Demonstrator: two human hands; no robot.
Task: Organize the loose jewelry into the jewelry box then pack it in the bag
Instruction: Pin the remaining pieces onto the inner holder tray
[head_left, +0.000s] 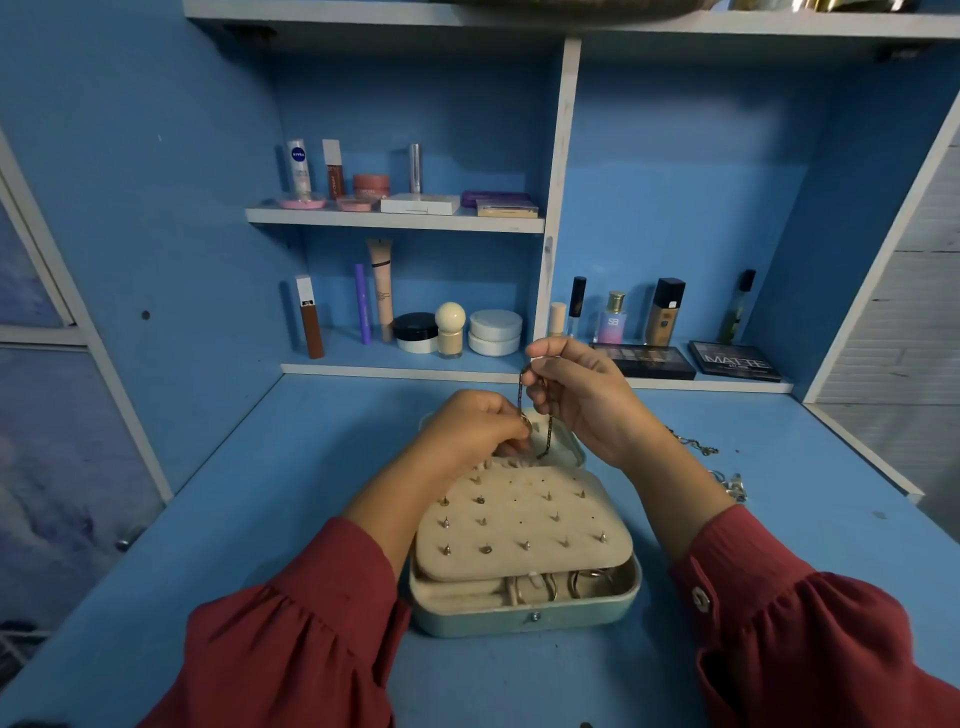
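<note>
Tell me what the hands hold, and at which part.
A dark chain: right hand pinches its upper end, left hand grips it lower, over the jewelry box.

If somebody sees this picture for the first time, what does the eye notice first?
Probably the two hands at the centre: the right hand and the left hand hold a dark chain above an open jewelry box. Its cream earring panel carries rows of studs. Behind, cosmetics line the blue shelves.

Dark metal chain (521, 397); matt cream earring panel (524, 512).
</note>
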